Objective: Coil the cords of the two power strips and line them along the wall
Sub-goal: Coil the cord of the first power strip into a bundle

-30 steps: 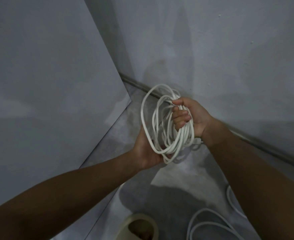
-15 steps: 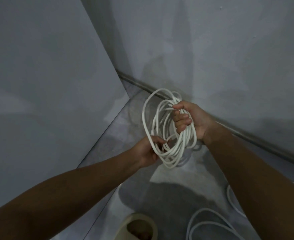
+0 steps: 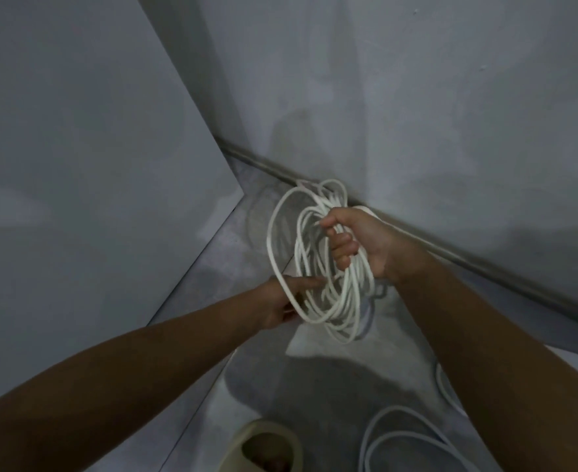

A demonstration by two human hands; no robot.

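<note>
A white cord coil [image 3: 282,202] of several loops hangs upright in the air near the room's corner. My right hand [image 3: 362,240] is fisted around the right side of the loops, fingers wrapped through them. My left hand [image 3: 280,301] is at the coil's lower left, index finger pointing into the loops and the other fingers touching the bottom strands; how firmly it holds them is unclear. A second white cord [image 3: 400,437] lies in loose loops on the floor at the bottom right. No power strip body is visible.
A grey wall [image 3: 417,97] with a dark baseboard [image 3: 485,270] runs behind the coil. A grey panel [image 3: 76,165] closes off the left. A beige slipper [image 3: 263,447] with a foot in it stands on the grey floor [image 3: 246,253].
My left hand slid from cupping the coil's underside to its lower left, index finger now pointing into the loops. The coil has risen slightly toward the wall in my right hand.
</note>
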